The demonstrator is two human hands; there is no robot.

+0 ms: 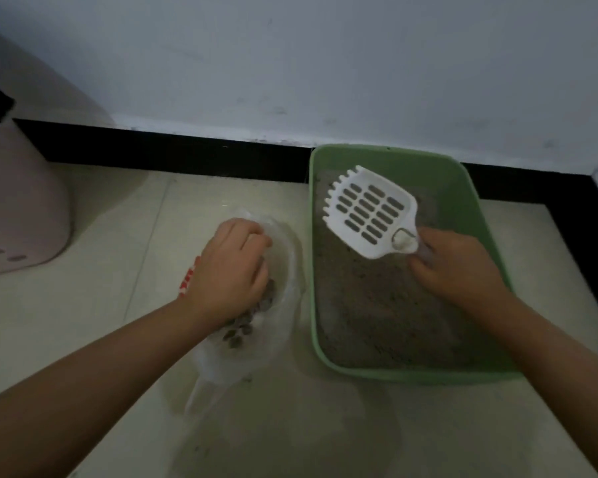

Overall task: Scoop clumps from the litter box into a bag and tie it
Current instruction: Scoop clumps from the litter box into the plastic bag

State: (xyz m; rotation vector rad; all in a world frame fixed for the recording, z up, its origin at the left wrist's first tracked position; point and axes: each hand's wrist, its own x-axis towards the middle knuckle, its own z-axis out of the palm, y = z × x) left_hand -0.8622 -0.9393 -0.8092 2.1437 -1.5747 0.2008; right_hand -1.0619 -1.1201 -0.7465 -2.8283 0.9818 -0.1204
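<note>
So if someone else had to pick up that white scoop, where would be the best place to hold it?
Probably by the short handle, where the right hand already grips the white scoop. Come from the near right side: the handle points that way, while the slotted, toothed blade faces the far left over the green litter box. The blade is wide and flat, awkward to hold, and it touches the litter.

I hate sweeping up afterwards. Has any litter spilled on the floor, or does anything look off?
A few dark specks lie on the floor just below the clear bag, likely stray litter. Otherwise nothing stands out: the clumps sit inside the bag, the left hand holds its rim, and the right hand holds an empty scoop over the green litter box.
</note>
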